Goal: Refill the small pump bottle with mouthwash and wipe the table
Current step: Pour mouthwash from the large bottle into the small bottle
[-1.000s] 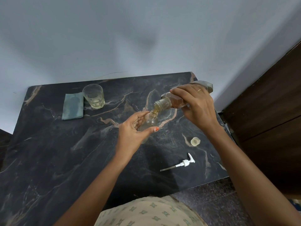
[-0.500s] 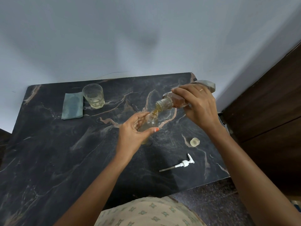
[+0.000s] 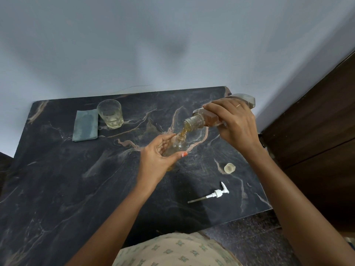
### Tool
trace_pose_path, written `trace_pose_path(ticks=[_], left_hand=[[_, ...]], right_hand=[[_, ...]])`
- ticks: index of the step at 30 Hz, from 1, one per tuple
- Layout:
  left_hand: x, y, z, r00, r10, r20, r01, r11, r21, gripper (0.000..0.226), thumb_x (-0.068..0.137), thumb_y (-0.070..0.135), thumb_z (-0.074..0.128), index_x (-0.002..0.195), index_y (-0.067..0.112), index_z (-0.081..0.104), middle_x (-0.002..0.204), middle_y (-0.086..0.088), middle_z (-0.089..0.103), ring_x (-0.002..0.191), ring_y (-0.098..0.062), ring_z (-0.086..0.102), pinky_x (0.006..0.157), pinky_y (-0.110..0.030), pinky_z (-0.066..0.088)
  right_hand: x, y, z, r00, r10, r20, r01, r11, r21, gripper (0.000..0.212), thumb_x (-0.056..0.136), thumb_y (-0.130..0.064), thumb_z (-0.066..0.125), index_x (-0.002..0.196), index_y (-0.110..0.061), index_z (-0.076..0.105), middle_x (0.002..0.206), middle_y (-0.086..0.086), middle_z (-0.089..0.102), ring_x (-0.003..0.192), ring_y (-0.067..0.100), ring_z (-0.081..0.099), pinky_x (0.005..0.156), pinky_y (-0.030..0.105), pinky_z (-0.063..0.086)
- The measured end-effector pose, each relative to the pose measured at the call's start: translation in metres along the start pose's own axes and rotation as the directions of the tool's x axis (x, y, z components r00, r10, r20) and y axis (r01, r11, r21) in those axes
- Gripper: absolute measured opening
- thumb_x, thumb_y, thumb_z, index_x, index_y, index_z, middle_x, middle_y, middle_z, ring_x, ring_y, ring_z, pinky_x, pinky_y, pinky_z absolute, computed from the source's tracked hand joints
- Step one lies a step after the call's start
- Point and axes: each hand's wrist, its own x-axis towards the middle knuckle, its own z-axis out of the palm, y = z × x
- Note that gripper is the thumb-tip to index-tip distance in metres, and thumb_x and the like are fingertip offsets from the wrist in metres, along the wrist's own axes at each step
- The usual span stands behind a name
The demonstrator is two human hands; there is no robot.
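The right hand (image 3: 235, 123) gripped the tilted mouthwash bottle (image 3: 207, 119), pouring into the small bottle (image 3: 177, 145) clasped by the left hand (image 3: 155, 160) below it.

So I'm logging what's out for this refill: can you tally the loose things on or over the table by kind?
Bottles: 2, the small bottle in the left hand and the big bottle tipped in the right hand
Glasses: 1, the glass
Cloths: 1, the cloth
Caps: 1, the cap
Pumps: 1, the pump
Total: 6
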Motion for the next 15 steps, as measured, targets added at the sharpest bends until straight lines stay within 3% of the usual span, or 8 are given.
trace_pose_path(ticks=[8,15], left_hand=[[0.0,-0.002,-0.0009,1.0,-0.002,-0.009,0.002,1.0,0.011,0.049,0.056,0.015,0.081,0.096,0.033,0.059,0.097,0.015,0.066,0.093,0.001,0.064,0.085,-0.012,0.047],[-0.0015,-0.0001,-0.0016,1.0,-0.013,-0.007,0.013,1.0,-0.001,0.049,0.057,0.014,0.08,0.098,0.03,0.06,0.098,0.014,0.066,0.094,0.002,0.063,0.084,-0.009,0.046]], right_hand=[[0.0011,-0.0009,-0.0023,1.0,-0.012,-0.004,0.012,1.0,-0.008,0.022,0.078,-0.004,0.06,0.099,-0.007,0.066,0.093,0.009,0.071,0.086,0.029,0.067,0.077,0.042,0.051],[0.0017,0.0005,-0.0016,1.0,-0.014,-0.008,0.014,1.0,-0.021,0.028,0.073,0.003,0.067,0.099,-0.008,0.066,0.093,0.008,0.071,0.087,0.028,0.066,0.077,0.042,0.051]])
